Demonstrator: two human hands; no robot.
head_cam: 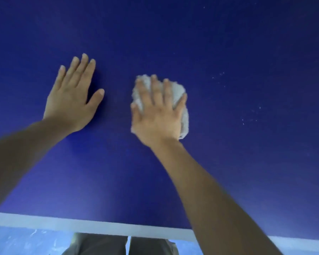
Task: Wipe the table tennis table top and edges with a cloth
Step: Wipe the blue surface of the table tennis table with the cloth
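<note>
In the head view, the right hand (157,116) presses flat, fingers spread, on a crumpled pale grey cloth (182,111) lying on the deep blue table (228,162). The left hand (72,100) rests open, palm down, just beside it.

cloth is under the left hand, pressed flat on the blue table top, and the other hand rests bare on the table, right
Not quite. The head view shows the cloth under the right hand, whose straight fingers press it flat on the blue table top. The hand resting bare on the table is the left hand.
</note>
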